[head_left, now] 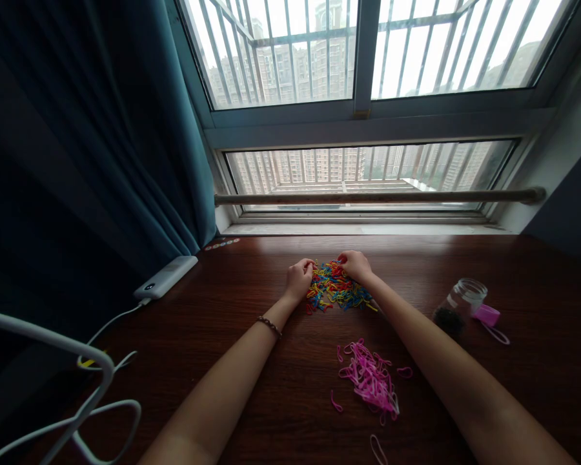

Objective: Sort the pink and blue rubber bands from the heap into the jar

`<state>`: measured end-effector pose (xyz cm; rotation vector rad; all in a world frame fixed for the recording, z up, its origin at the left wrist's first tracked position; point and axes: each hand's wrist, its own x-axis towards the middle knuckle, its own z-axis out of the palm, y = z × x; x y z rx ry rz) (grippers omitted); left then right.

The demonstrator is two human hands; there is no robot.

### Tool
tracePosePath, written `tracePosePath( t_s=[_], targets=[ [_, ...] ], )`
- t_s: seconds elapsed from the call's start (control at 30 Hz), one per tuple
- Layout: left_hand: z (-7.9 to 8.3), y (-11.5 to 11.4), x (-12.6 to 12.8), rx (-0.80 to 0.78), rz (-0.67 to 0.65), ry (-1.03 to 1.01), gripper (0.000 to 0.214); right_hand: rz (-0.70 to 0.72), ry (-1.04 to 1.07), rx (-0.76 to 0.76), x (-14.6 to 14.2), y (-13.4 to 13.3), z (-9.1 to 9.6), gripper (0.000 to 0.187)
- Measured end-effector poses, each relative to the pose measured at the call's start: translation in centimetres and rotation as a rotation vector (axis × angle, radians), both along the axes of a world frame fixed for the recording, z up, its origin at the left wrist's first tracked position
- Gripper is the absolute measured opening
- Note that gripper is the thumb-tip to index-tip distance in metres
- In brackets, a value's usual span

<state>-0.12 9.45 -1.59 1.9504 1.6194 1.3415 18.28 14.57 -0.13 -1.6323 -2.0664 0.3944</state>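
Observation:
On the brown wooden table a pile of small red, yellow, blue and green pieces [337, 287], like paper clips or little bands, lies between my two hands. My left hand [300, 279], a beaded bracelet [270, 326] behind its wrist, is closed in a pinch at the pile's left edge. At the far right edge, my right hand [355, 265] has its fingertips pressed together on the pieces. What either pinch holds is too small to make out. Nearer to me, between my forearms, lies a heap of pink rubber bands [370, 378], with a few loose around it.
Right of my right forearm, an open glass jar [467, 294] with dark contents lies tilted, beside a pink tag with a loop [487, 315]. A white power bank [167, 276] with white cables [101, 361] lies left, by the blue curtain [174, 161]. A barred window [363, 116] stands behind.

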Motion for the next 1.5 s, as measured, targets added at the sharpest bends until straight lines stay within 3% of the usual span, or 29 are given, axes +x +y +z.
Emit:
tracePosePath(
  t_s=[0.17,0.33,0.57,0.77,1.0,1.07,1.23,1.5],
  targets=[
    [0.1,0.0,0.1,-0.017,0.018,0.017,0.020,0.015,0.051,-0.067,0.7,0.5,-0.3,0.021],
    [0.3,-0.3,0.1,0.006,0.027,0.055,0.020,0.039,0.178,-0.063,1.8,-0.6,-0.1,0.013],
    [-0.1,-0.4,0.0,0.016,0.020,0.042,0.019,-0.025,0.494,-0.153,3.6,-3.4,0.1,0.018],
    [-0.4,-0.5,-0.1,0.016,0.052,0.020,0.020,-0.086,0.981,-0.360,4.5,-5.1,0.5,0.018],
    [-0.3,-0.4,-0.2,-0.014,0.119,0.003,0.022,-0.055,1.121,-0.420,5.5,-7.6,2.5,0.012],
    [-0.3,-0.5,-0.3,-0.026,0.140,-0.011,0.022,-0.036,1.006,-0.358,5.9,-8.1,2.7,0.010],
    [-0.2,-0.6,-0.3,-0.037,0.171,-0.059,0.022,-0.098,0.376,-0.092,5.8,-6.5,2.3,0.019],
    [0.2,-0.8,-0.6,-0.017,0.171,-0.135,0.023,-0.109,0.118,-0.008,1.5,-1.4,0.9,0.018]
  ],
)
